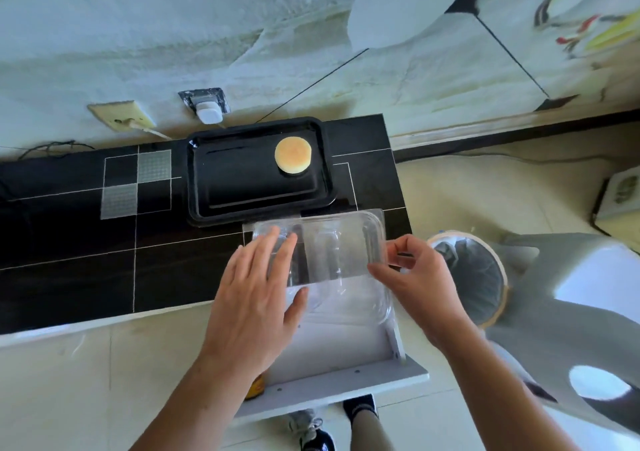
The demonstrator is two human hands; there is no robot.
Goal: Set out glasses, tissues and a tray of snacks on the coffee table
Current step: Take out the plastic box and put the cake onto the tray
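A black rectangular tray (pixel 242 190) lies on the black cabinet top (pixel 69 242) against the wall. One round golden cake (pixel 293 155) sits in the tray's right part. In front of the tray, over an open white drawer (pixel 332 357), I hold a clear plastic snack container (pixel 339 253) that looks empty. My left hand (pixel 256 298) lies flat on its left side, thumb underneath. My right hand (pixel 415 277) pinches the container's right edge between thumb and fingers.
A lined waste bin (pixel 474 277) stands on the floor just right of the drawer, beside a grey and white seat (pixel 588 312). Wall sockets with a white plug (pixel 209 112) sit behind the tray. A small jar (pixel 255 386) shows under my left wrist. My shoes (pixel 311 430) are below the drawer.
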